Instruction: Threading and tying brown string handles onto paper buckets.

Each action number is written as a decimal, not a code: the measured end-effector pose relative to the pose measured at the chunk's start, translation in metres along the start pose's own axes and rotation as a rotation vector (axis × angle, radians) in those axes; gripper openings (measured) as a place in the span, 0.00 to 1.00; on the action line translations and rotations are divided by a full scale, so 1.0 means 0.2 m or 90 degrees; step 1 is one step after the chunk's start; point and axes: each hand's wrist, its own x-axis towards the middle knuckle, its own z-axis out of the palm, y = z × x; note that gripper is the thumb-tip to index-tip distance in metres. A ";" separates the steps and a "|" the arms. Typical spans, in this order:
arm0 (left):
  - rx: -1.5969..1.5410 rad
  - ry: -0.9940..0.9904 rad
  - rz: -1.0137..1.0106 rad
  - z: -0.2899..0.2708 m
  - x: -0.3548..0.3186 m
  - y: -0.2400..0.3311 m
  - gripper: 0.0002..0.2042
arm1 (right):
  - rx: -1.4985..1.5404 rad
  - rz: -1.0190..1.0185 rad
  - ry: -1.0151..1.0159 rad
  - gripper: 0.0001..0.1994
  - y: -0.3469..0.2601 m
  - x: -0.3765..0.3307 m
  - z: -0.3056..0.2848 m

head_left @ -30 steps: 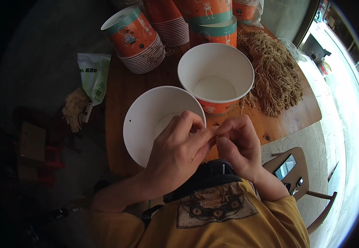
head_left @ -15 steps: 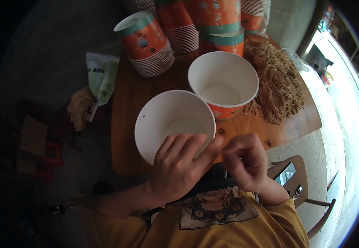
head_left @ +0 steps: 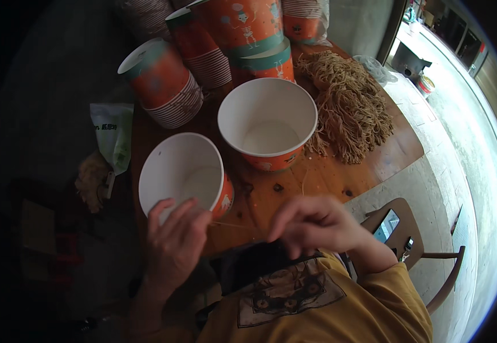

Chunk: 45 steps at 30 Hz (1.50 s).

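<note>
A white-lined paper bucket [head_left: 175,166] with an orange outside stands at the table's front left, with a small dark hole near its far rim. My left hand [head_left: 174,246] is at its near rim, fingers bent over the edge; its thumb is hard to make out. From beside these fingers a thin tan string [head_left: 231,224] runs toward my right hand [head_left: 317,226]. The right hand is curled, blurred by motion, and its fingertips seem pinched on the string. A second paper bucket [head_left: 268,117] stands upright farther back, apart from the first.
Stacked orange buckets [head_left: 168,83] line the back of the wooden table [head_left: 374,177]. A heap of tan strings [head_left: 351,108] lies at right. Beyond the left edge hangs a green-and-white bag [head_left: 111,134]. A chair [head_left: 394,228] at right bears a phone [head_left: 387,226].
The view has shifted right. My hands have moved apart, the left one now at the near bucket's rim. That bucket has shifted left, away from the second one.
</note>
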 end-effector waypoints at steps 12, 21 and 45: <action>0.033 0.040 -0.147 0.01 -0.15 -0.45 0.09 | 0.256 -0.389 0.037 0.11 0.10 -0.16 -0.36; -0.086 0.072 -0.177 0.02 -0.30 -0.64 0.10 | -0.078 -0.416 0.194 0.17 0.11 -0.02 -0.25; -0.017 0.023 0.015 -0.07 -0.28 -0.34 0.15 | 0.039 -0.301 0.273 0.07 -0.04 0.30 -0.17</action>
